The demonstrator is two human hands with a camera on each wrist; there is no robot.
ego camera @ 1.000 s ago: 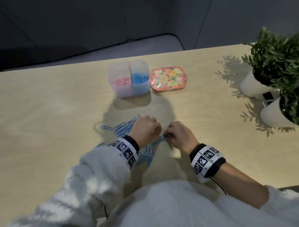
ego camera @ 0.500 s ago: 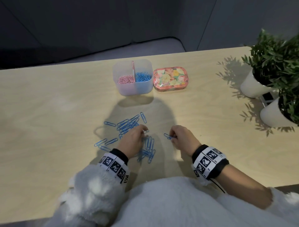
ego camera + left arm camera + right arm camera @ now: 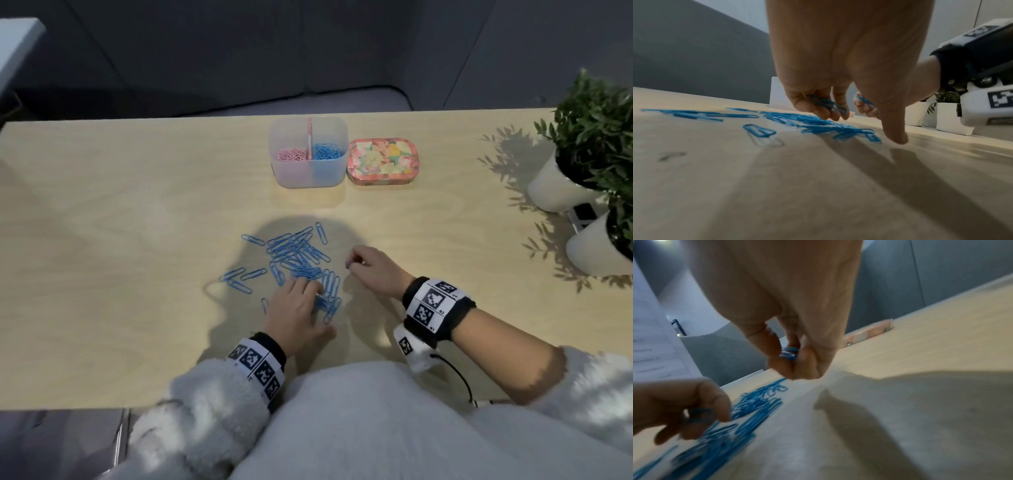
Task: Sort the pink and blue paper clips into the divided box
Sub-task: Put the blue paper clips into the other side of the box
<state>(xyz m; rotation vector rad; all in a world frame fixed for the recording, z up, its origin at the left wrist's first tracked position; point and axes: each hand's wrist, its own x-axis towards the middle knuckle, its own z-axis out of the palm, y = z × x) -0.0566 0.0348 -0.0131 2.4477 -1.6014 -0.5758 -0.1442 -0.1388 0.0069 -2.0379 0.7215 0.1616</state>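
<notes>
potted plants (image 3: 596, 144) cut off at right edge, right-wrist view blurred

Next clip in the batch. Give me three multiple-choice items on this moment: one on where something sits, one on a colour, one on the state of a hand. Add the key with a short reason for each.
1. Where is the floral tin relative to the divided box?
A. Right beside it, on its right
B. Inside it
C. At the near table edge

2. What colour are the loose paper clips on the table?
A. All pink
B. All blue
C. Half pink, half blue

3. What is the right hand doing?
A. Lying flat and empty
B. Pinching blue clips in its fingertips
C. Gripping the divided box

Key:
1 A, the tin stands next to the box's right wall in the head view.
2 B, every clip in the loose pile is blue; pink ones show only in the box's left compartment.
3 B, the right wrist view shows blue clips between thumb and fingers.
</notes>
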